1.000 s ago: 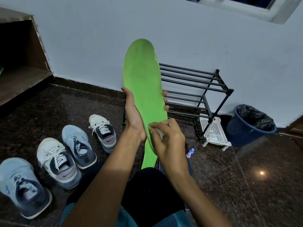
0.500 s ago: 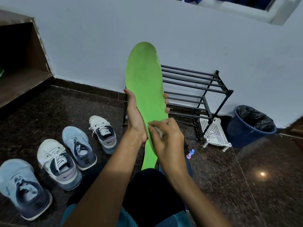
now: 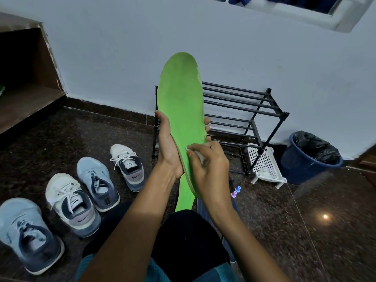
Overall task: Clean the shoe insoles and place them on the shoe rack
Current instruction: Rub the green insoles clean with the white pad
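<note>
The dark speckled floor (image 3: 325,231) carries everything, and the person sits on it, which keeps the work within arm's reach. The black shoe rack (image 3: 240,108) stands against the wall straight ahead, its bars bare, ready to take the cleaned pieces. A blue bin (image 3: 299,167) lined with a black bag sits just to the right of it. Four trainers (image 3: 97,184) line up on the left, probably set aside once emptied. The green insole (image 3: 181,102) is held upright in front of the rack, toe end up, its face turned toward the person so the dirt shows. The left hand (image 3: 168,151) grips it at the waist, thumb on the near edge and fingers curled behind, to steady it against rubbing. The right hand (image 3: 207,165) pinches a small white wipe (image 3: 198,156) and presses it to the insole's lower part. Cleaning looks under way, with racking yet to come. Two tiny pastel bottles (image 3: 236,191) stand on the floor near the right wrist.
</note>
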Demonstrator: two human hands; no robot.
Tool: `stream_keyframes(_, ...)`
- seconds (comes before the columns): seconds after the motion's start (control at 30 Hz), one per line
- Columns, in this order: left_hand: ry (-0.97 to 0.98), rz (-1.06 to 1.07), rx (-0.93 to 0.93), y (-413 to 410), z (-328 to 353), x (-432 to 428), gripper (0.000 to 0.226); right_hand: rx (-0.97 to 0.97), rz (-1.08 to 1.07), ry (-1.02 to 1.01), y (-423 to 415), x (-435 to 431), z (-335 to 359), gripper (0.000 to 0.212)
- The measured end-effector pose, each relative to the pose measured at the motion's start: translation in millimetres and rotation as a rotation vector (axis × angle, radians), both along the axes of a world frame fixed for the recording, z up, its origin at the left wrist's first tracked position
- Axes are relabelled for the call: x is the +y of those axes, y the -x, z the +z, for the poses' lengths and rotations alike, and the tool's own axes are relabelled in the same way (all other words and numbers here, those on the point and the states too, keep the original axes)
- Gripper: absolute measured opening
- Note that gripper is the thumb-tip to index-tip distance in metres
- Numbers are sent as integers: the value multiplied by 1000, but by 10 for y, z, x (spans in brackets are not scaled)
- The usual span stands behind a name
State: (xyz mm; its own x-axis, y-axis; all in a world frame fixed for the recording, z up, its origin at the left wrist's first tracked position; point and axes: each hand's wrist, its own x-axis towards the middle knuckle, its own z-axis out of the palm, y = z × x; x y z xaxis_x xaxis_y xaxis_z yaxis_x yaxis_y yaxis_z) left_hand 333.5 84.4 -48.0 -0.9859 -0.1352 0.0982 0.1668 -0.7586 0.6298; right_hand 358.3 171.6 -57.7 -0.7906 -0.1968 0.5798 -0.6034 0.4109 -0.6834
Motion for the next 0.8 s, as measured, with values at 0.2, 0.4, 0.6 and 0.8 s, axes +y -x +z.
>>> stream_keyframes(0.2,-68,-1,29,5,16,-9,92,-46,106,50,-174,37,-46,13)
stream_keyframes(0.4,-4,-25,5,9,-32,-2,94,24,-104,-32,82,109,5,13)
stream_keyframes(0.6,-33,3,22,7,-12,-3,93,-31,-60,22,-18,38,-52,15)
stream_keyframes(0.8,-81,21,47,5,16,-21,91,-88,57,57,-151,44,-84,13)
